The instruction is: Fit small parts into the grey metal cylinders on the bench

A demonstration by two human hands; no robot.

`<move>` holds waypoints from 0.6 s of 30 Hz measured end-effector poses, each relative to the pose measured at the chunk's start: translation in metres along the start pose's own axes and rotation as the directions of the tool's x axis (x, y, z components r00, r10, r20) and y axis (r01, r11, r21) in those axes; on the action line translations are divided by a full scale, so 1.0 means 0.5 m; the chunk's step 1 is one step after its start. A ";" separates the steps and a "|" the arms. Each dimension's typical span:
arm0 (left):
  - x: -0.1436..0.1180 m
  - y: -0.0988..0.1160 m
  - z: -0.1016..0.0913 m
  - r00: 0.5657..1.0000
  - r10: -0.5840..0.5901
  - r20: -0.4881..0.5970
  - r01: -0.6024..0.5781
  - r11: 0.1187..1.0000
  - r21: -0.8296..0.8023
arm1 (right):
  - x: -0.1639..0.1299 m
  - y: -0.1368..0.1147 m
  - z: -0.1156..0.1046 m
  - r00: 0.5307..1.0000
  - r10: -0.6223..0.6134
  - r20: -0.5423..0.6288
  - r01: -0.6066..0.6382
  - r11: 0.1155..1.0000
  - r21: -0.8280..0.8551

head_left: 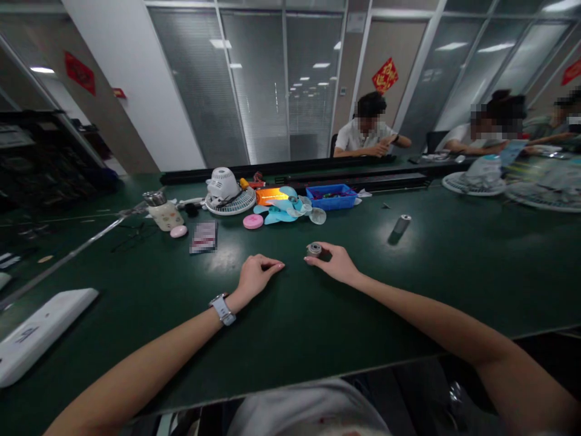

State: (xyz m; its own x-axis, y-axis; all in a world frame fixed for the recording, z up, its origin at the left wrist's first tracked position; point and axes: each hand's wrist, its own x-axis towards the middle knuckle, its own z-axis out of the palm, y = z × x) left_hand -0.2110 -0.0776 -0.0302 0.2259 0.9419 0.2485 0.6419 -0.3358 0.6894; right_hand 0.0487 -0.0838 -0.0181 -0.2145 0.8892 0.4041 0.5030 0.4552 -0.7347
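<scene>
My right hand (pixel 336 262) grips a small silver metal cylinder (pixel 314 249) between thumb and fingers, low over the green table. The cylinder is upright, and rings show on its top; its far side is covered by my fingers. To the left, my left hand (pixel 258 274) rests by the tabletop with thumb and fingertips pinched together. Whether anything small sits in that pinch cannot be made out. A watch (pixel 223 309) is on the left wrist. Further right stands a second silver metal cylinder (pixel 402 224), apart from both hands.
Along the back are a white fan part (pixel 222 184), light-blue fan blades (pixel 284 210), a pink round lid (pixel 253 221) and a blue bin (pixel 331 197). A cream jar (pixel 166 215) stands left, a white power strip-like bar (pixel 45 330) nearer. Several people sit across the table.
</scene>
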 end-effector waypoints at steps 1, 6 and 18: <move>0.001 0.000 -0.002 1.000 0.004 0.005 -0.004 1.000 -0.013 | 0.001 0.019 -0.022 0.998 0.027 -0.052 -0.028 0.999 -0.026; 0.001 -0.008 -0.012 0.984 -0.124 -0.125 0.093 0.969 -0.230 | 0.015 0.141 -0.138 0.929 0.170 -0.329 -0.248 0.945 -0.214; 0.009 -0.063 -0.010 0.934 -0.251 -0.256 0.109 0.879 -0.464 | 0.020 0.182 -0.184 0.749 0.240 -0.618 -0.516 0.796 -0.316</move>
State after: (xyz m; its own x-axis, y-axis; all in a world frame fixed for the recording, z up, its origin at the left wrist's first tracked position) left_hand -0.2339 -0.0628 -0.0476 -0.1376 0.9626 0.2336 0.2488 -0.1947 0.9488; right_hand 0.1693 -0.0378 -0.0311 0.4774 0.7471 0.4625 0.7759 -0.1114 -0.6210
